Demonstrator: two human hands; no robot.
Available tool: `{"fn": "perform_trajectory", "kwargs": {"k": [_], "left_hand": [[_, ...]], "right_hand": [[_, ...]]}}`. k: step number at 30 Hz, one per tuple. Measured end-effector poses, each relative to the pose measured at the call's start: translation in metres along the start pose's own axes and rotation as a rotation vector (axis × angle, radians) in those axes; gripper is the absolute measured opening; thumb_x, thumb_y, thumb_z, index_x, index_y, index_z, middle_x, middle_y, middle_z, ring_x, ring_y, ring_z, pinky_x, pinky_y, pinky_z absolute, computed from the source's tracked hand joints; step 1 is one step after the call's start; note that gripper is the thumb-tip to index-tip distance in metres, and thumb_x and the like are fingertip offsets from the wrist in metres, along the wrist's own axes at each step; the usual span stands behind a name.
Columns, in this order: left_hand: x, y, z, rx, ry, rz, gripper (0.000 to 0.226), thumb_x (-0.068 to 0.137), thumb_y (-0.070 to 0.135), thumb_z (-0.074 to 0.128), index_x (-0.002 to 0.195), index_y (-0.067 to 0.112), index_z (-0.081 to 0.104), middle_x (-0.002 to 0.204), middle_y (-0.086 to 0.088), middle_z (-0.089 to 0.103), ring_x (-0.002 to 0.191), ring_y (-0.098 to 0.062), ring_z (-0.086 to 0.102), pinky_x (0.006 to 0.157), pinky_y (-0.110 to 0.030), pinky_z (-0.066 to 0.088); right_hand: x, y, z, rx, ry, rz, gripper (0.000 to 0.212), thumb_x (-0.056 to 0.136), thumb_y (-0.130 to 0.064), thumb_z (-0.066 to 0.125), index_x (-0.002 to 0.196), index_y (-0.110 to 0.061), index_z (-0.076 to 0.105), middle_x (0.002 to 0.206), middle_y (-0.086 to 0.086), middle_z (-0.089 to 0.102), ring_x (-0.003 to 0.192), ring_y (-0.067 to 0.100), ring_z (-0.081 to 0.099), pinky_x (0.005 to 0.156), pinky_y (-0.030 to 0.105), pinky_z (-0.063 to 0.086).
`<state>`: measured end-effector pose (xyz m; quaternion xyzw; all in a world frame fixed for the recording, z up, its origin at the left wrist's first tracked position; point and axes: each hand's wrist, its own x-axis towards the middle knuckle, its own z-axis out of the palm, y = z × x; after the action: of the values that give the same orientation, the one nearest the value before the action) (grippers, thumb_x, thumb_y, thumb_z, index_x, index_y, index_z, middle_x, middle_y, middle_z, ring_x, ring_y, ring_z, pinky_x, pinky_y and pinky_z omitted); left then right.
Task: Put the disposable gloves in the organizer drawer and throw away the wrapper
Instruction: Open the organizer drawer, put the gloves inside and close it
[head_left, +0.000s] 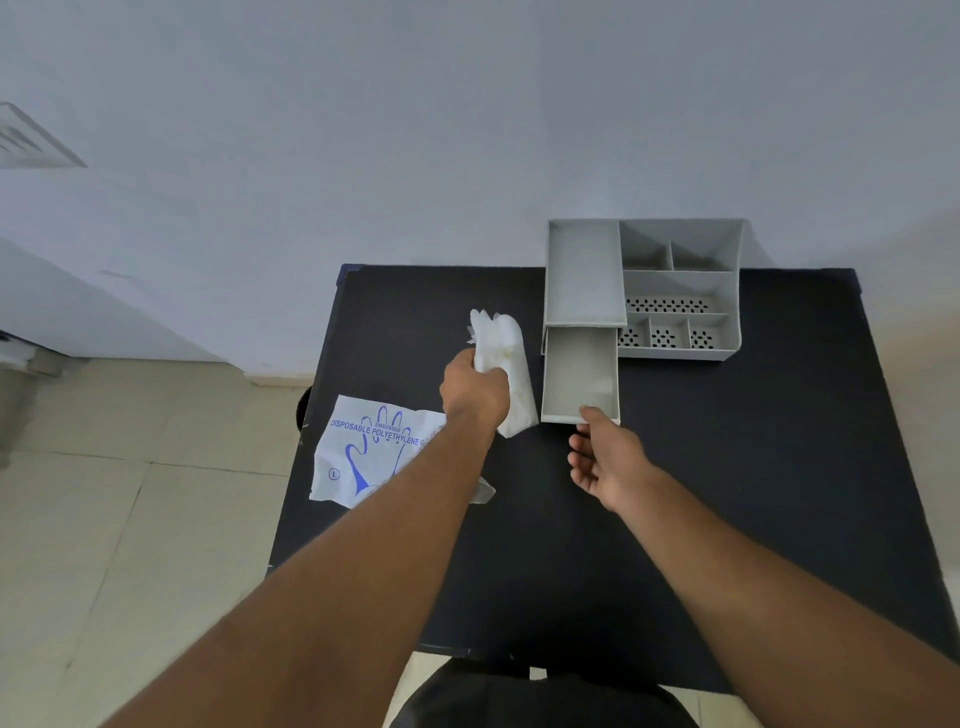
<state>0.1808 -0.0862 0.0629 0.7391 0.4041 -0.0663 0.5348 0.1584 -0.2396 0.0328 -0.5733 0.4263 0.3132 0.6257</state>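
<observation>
One view, from the head camera, covered the whole work area. The left hand was closed around a bunched stack of thin, translucent white disposable gloves, gripping it near the middle; the lower end of the stack touched the black rectangular surface just left of the drawer. The right hand was loosely open and held nothing, its fingertips at the front edge of the pulled-out grey plastic drawer. That drawer projected from the left side of the grey plastic desk organizer, which stood at the far edge of the surface and showed several open compartments, some with perforated floors. The drawer interior appeared bare.

The flattened white plastic wrapper with blue hand print and lettering lay on the surface near its left edge, partly covered by the left forearm.

Task status, as judged from this view:
- Gloves out of the wrapper: done.
- Drawer opened: done.
- Gloves placed in the drawer: not yet done; the stack was beside the drawer, not inside it.
- Drawer closed: outstanding.
- Wrapper discarded: outstanding. No waste bin could be identified with certainty.
</observation>
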Motion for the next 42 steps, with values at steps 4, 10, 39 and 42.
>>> {"fn": "perform_trajectory", "kwargs": {"k": [4, 10, 39, 42], "left_hand": [[-0.001, -0.007, -0.001, 0.038, -0.010, 0.017, 0.016, 0.092, 0.010, 0.057, 0.099, 0.024, 0.056, 0.083, 0.009, 0.058, 0.081, -0.016, 0.059, 0.072, -0.032, 0.048], [-0.003, -0.008, 0.002, 0.046, -0.008, 0.039, 0.017, 0.089, 0.009, 0.055, 0.100, 0.020, 0.062, 0.086, 0.003, 0.063, 0.084, -0.021, 0.062, 0.073, -0.032, 0.050], [-0.006, 0.025, 0.017, 0.422, -0.290, 0.274, 0.020, 0.088, 0.022, 0.065, 0.106, 0.014, 0.064, 0.097, 0.001, 0.067, 0.088, -0.022, 0.066, 0.075, -0.032, 0.057], [-0.010, 0.016, 0.023, 0.514, -0.254, 0.298, 0.019, 0.089, 0.024, 0.065, 0.105, 0.014, 0.063, 0.095, 0.001, 0.065, 0.084, -0.022, 0.066, 0.073, -0.034, 0.056]], "right_hand": [[-0.003, 0.010, -0.005, -0.005, 0.021, 0.012, 0.024, 0.094, -0.039, 0.059, 0.093, -0.016, 0.064, 0.074, 0.000, 0.060, 0.060, 0.014, 0.053, 0.057, 0.029, 0.047], [-0.008, 0.010, -0.010, -0.019, 0.020, 0.015, 0.033, 0.094, -0.047, 0.056, 0.093, -0.016, 0.065, 0.076, 0.001, 0.060, 0.062, 0.016, 0.052, 0.059, 0.031, 0.045], [-0.005, -0.056, -0.008, -0.155, 0.150, -0.480, 0.034, 0.092, -0.014, 0.065, 0.126, -0.017, 0.061, 0.112, 0.002, 0.066, 0.094, 0.024, 0.065, 0.073, 0.035, 0.055], [-0.004, -0.042, -0.014, -0.273, 0.247, -0.535, 0.032, 0.089, -0.016, 0.066, 0.121, -0.019, 0.064, 0.108, 0.001, 0.068, 0.090, 0.021, 0.064, 0.072, 0.032, 0.051]]}}
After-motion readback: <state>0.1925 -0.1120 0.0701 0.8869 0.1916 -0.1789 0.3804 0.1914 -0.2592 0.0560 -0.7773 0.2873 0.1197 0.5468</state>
